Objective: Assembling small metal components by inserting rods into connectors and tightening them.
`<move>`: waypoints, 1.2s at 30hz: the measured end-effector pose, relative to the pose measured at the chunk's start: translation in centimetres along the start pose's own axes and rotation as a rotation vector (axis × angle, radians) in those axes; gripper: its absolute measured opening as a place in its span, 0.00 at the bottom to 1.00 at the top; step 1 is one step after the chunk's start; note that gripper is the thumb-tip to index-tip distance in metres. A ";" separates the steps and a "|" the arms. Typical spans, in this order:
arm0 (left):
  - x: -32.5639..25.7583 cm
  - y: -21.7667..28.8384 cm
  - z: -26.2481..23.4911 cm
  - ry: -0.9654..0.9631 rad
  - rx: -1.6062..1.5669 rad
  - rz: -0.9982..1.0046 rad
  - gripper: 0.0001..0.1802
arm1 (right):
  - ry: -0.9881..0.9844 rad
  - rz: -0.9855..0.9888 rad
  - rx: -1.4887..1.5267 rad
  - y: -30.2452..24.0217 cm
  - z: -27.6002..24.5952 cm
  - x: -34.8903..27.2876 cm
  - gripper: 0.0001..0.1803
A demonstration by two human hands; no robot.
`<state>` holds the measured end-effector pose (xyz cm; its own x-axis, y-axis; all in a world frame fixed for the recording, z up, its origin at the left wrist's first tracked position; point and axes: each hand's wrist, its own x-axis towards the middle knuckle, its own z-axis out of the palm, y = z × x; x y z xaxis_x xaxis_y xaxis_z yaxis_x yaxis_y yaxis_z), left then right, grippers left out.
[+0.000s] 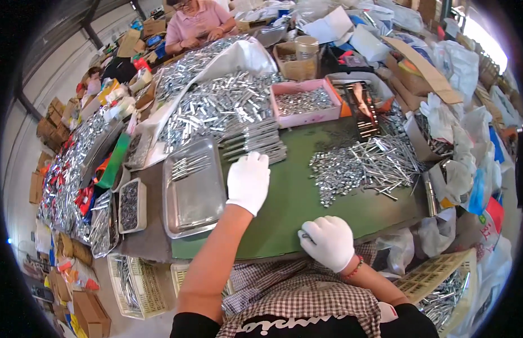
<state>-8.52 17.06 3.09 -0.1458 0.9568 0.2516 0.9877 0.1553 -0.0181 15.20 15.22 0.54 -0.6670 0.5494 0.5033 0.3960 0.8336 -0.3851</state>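
Observation:
My left hand (248,183), in a white glove, reaches over the green table mat (284,208). Its fingertips rest at a row of slender metal rods (253,141) laid side by side; the fingers look stretched forward, partly apart. Left of it sits a shallow metal tray (195,197) with several thin rods (190,167) at its far end. Nearer to me, by the mat's front edge, my gloved right hand (329,242) is closed. A small dark metal piece (307,236) shows between its thumb and fingers; its exact kind is too small to tell.
Loose long bolts (385,163) and small metal parts (329,174) lie at right. Behind the rods rises a heap of metal sleeves (216,101), beside a pink box (306,115) of small parts. A person (196,28) works across the table. Plastic crates (151,298) stand below.

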 end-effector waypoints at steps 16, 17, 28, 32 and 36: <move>-4.8 4.6 -3.5 -0.097 -0.306 0.188 0.12 | -0.017 0.634 0.755 1.4 -4.4 -0.9 0.20; -4.9 5.5 -3.9 -0.148 -0.331 0.237 0.13 | 0.009 0.660 0.800 1.6 -4.4 -0.7 0.19; -6.9 6.8 -4.5 -0.063 -0.453 0.357 0.20 | -0.198 0.692 0.807 2.5 -5.4 0.1 0.14; -6.9 8.2 -5.8 -0.089 -0.315 0.354 0.22 | -0.194 0.709 0.734 2.6 -5.5 0.1 0.13; -6.9 8.2 -6.4 -0.059 -0.251 0.354 0.23 | -0.221 0.817 0.848 3.3 -6.1 0.0 0.13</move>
<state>0.99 10.13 7.40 0.2084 0.9538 0.2164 0.9594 -0.2424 0.1443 20.36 18.33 3.91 -0.5383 0.8080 -0.2394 0.2662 -0.1065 -0.9580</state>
